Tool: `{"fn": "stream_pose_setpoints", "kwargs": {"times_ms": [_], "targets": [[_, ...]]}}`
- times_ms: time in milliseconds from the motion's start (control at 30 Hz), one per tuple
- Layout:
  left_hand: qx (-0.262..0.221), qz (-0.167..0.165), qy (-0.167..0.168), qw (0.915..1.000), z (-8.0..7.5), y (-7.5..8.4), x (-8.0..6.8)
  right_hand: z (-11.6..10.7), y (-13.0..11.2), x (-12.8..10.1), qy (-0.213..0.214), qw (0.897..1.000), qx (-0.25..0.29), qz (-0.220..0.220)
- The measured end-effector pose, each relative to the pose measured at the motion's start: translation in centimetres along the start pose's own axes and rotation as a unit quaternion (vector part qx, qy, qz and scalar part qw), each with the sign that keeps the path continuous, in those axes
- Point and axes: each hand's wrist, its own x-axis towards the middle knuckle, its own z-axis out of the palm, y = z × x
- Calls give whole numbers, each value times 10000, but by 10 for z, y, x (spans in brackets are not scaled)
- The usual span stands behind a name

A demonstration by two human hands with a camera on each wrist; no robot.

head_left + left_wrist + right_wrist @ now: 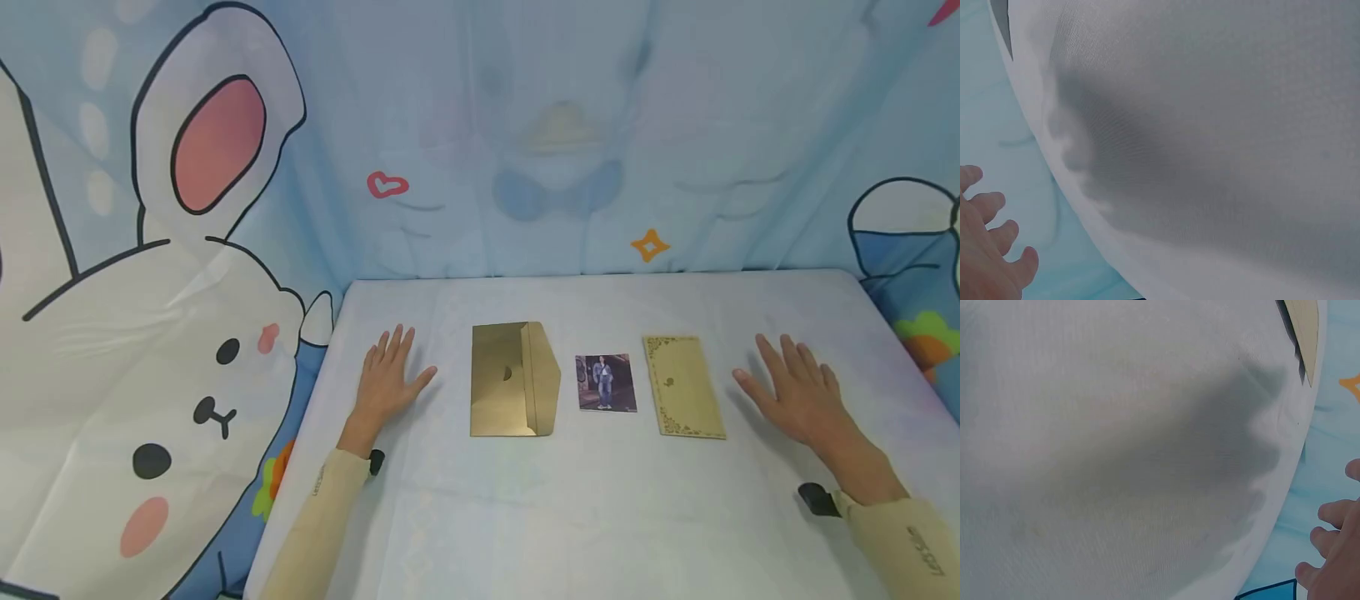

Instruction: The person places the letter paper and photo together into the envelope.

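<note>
A gold envelope (497,380) lies on the white table, its pointed flap folded out to the right. Right of it is a small square photo (606,383) of a standing person. Farther right lies a pale gold card (684,387) with dark ornament in its corners. My left hand (386,385), fingers spread, is left of the envelope and holds nothing. On the far side, my right hand (801,395) is spread beside the card, apart from it, also holding nothing. Both hands cast shadows on the cloth. In the right wrist view only the card's corner (1307,331) shows.
A white cloth (570,517) covers the table. Behind its far edge hangs a light blue printed curtain (465,108), with a large cartoon rabbit (82,400) at the left. Dark wrist cameras sit at both cuffs.
</note>
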Motion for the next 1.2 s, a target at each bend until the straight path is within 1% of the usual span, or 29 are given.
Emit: {"fn": "stream_pose_setpoints", "kwargs": {"times_ms": [133,433,600,733,933,1200], "targets": [[25,-47,-70,10000,0,1,0,0,-2,-1,-54,10000,38,23],[-35,-49,-110,9999,0,8,-1,3,-5,-2,-124,9999,96,-6],[-58,18,-43,10000,1,12,1,2,-8,-1,-69,9999,110,-61],[-111,-15,-34,9999,3,16,4,3,-10,0,-19,9998,161,-125],[-214,-29,-29,9998,8,21,5,5,-16,1,-28,9998,195,-99],[-228,17,-113,9997,11,26,7,6,-25,2,3,9997,183,-153]]}}
